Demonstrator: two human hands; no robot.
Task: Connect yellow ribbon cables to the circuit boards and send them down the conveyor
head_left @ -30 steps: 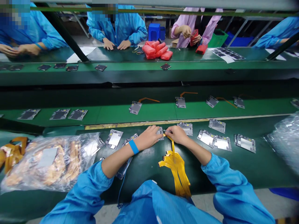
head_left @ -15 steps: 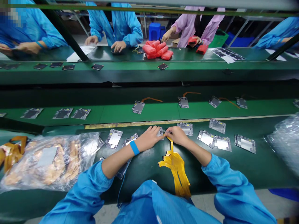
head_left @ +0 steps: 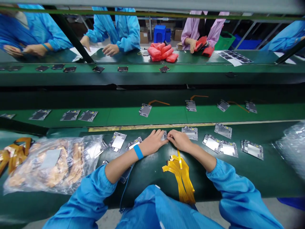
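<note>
Belt bds (head_left: pixel 145 110) beyond our bd (head_left: pixel 164 135) have slid R. Our L hand (head_left: pixel 152 143) is on it, can't tell grip; R hand (head_left: pixel 179 140) pinched R of it, hold hidden; yellow strip (head_left: pixel 179 159) nearer us. Markings illegible.

Person's two hands (head_left: pixel 152 142), eight boards (head_left: pixel 145 110) on nearer belt (head_left: pixel 124 116).

The yellow ribbon cables (head_left: pixel 176 165) look like glossy plastic film. The bag (head_left: pixel 88 162) shines, crinkled clear plastic; the blue smock (head_left: pixel 146 210) is cloth.
</note>
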